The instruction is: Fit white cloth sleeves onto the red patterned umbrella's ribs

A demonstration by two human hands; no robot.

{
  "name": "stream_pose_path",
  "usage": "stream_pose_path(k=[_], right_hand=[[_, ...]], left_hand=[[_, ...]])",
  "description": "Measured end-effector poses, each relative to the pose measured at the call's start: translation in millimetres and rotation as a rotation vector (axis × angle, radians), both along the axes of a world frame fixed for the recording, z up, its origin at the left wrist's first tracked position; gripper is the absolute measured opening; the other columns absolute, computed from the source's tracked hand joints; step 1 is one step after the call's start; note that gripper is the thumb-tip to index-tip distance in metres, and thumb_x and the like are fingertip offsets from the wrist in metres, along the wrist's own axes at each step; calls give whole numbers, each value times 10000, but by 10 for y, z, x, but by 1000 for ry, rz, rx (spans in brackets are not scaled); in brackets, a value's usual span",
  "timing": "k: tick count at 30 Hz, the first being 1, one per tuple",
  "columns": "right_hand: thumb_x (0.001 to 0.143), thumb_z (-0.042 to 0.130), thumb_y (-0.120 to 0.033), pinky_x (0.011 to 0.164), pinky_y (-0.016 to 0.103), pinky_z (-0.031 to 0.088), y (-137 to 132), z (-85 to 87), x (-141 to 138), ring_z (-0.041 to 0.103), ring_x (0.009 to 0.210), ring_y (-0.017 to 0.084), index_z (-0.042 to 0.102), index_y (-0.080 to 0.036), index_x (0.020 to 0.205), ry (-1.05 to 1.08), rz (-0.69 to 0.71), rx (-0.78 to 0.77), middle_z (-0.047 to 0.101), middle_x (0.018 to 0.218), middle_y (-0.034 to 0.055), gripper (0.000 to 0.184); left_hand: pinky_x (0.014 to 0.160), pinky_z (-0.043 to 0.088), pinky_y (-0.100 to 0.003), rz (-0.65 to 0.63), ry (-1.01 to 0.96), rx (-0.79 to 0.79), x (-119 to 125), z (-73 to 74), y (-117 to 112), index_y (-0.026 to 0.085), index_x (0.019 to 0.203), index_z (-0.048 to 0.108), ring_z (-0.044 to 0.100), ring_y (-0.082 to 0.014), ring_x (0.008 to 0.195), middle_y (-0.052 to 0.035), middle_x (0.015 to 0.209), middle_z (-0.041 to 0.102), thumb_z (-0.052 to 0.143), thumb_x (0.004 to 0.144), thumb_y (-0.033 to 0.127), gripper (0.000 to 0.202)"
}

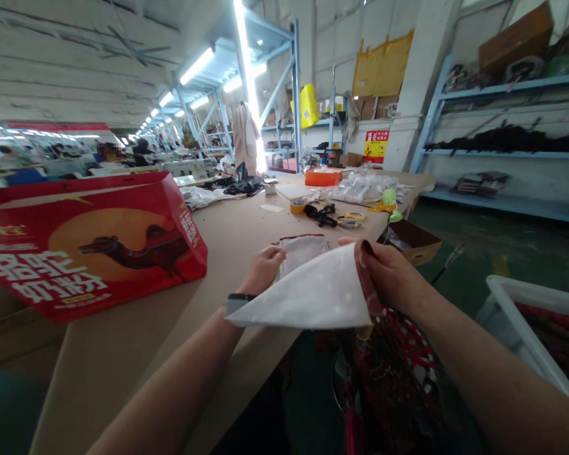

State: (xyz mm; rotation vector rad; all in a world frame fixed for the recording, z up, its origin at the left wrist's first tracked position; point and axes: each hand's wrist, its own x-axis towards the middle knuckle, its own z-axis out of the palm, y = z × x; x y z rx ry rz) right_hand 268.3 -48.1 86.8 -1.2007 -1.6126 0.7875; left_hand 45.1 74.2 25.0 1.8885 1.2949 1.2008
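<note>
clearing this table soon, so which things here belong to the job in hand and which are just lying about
In the job, it seems:
- white cloth, held by left grip and right grip

Probably just lying about:
- red bag
- tape roll
- orange box
- clear plastic bags

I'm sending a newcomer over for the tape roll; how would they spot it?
From the big red bag, look right across the table to the orange box. Nearer the camera, slightly left, lies the tape roll, beside the black tools; unlike either, it is round and yellow.
</note>
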Motion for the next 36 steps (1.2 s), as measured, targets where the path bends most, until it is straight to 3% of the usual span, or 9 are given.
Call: stream_pose_path(k=[3,6,8,11,18,27,29,32,36], right_hand=[[923,365,-452,635,303,514,-314,-199,49,667,760,216,566,-201,1255,-65,-51,-25,712,836,54,463],[897,402,-309,709,302,525,-524,-338,-29,679,825,209,656,-206,1113,-178,-35,-96,727,952,52,349],[862,421,-238,837,324,509,-599,-406,-128,668,939,221,675,-191,1083,-297,-43,-78,716,1046,65,340],[853,431,-227,974,366,443,-659,-509,-257,621,1077,246,647,-179,1165,-445,-55,-25,676,1160,89,382],[864,421,-202,885,366,487,-733,-861,-362,655,1013,270,483,-87,1343,-655,-16,-161,683,1105,172,496],[885,377,-151,748,317,492,-871,-1211,-184,694,869,250,504,-147,1290,-908,-106,-254,713,983,140,425],[883,371,-127,722,291,486,-916,-1329,-149,697,842,233,519,-152,1245,-916,-101,-284,718,935,123,392],[870,362,-78,681,274,476,-1001,-1571,-151,696,783,217,541,-177,1150,-937,-55,-322,716,871,92,346],[857,360,-53,663,278,465,-1109,-1966,-180,690,782,231,540,-155,1106,-920,2,-439,709,868,111,324]], left_hand=[[688,523,-280,-81,-50,-3,-48,176,-607,166,877,662,641,-165,773,-58,871,701,478,845,450,340],[728,546,-328,-281,100,112,60,313,-1347,229,1032,641,645,-196,829,-54,948,695,565,811,399,289],[902,514,-420,-400,235,217,201,309,-1741,253,1189,575,597,-270,1046,-87,1147,645,694,706,421,525],[1046,413,-504,-355,333,246,411,134,-2044,232,1384,384,469,-328,1237,-130,1344,514,746,643,393,840],[1077,383,-481,-277,464,138,460,-435,-2031,162,1442,276,419,-301,1303,-154,1434,431,502,714,98,764],[835,477,-348,-113,587,-187,20,-922,-1908,209,1021,604,622,-228,949,-80,1082,641,478,766,89,309],[737,477,-303,-59,465,-306,-1,-1061,-1897,191,818,597,624,-198,817,-51,888,640,504,752,103,145],[499,424,-238,30,4,-742,107,-1267,-1858,186,696,510,579,-158,563,0,591,553,505,771,116,103],[493,478,-194,215,-813,-1060,390,-1331,-1788,170,826,512,605,-103,543,-3,675,626,488,785,34,144]])
